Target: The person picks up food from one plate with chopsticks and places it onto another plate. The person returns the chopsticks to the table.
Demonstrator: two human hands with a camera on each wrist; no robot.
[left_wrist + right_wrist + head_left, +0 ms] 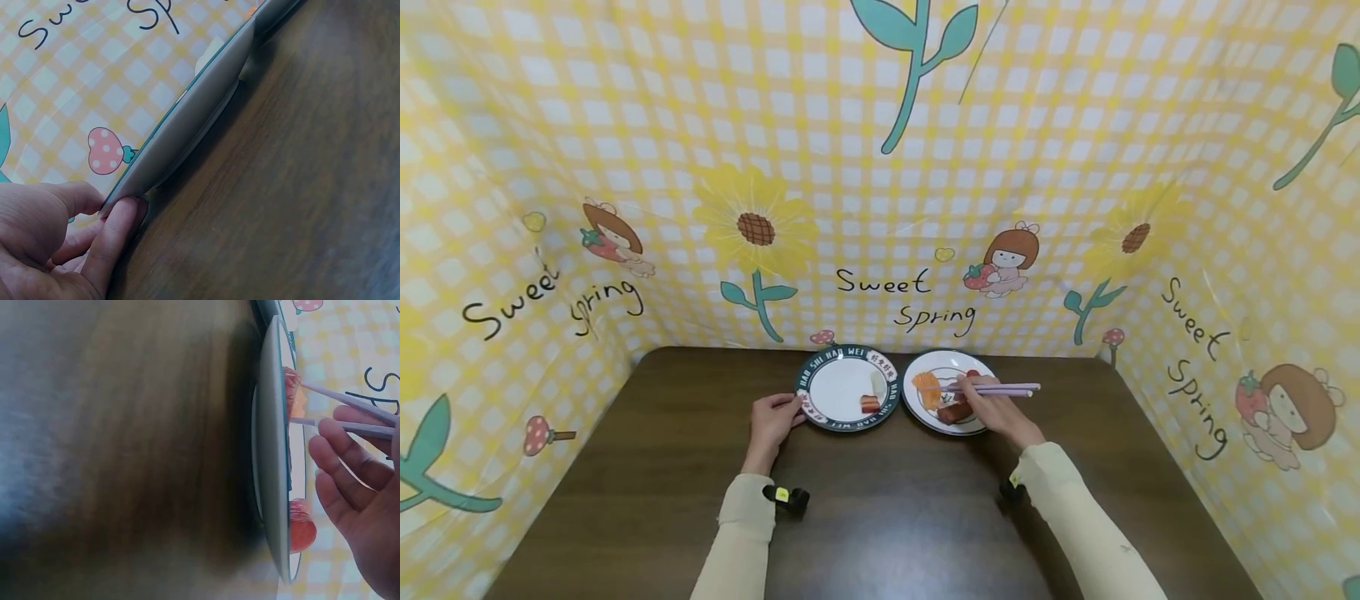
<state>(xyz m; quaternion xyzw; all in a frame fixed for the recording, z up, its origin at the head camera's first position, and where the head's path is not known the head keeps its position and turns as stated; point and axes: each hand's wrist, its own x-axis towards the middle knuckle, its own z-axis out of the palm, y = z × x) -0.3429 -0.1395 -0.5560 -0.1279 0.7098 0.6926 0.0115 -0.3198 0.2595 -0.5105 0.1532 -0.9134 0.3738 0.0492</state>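
My left hand pinches the near-left rim of a white plate with a dark green lettered border; in the left wrist view the thumb lies over the edge and a finger beneath. A small red-brown food piece and a pale piece sit on its right side. My right hand holds light purple chopsticks over a second white plate. There lie an orange piece, brown-red pieces and a rounded red piece. In the right wrist view the chopstick tips reach the food, partly hidden.
Both plates stand side by side at the back of a dark brown wooden table. Behind and at both sides hangs a yellow checked cloth with printed flowers and lettering. Each wrist wears a black camera.
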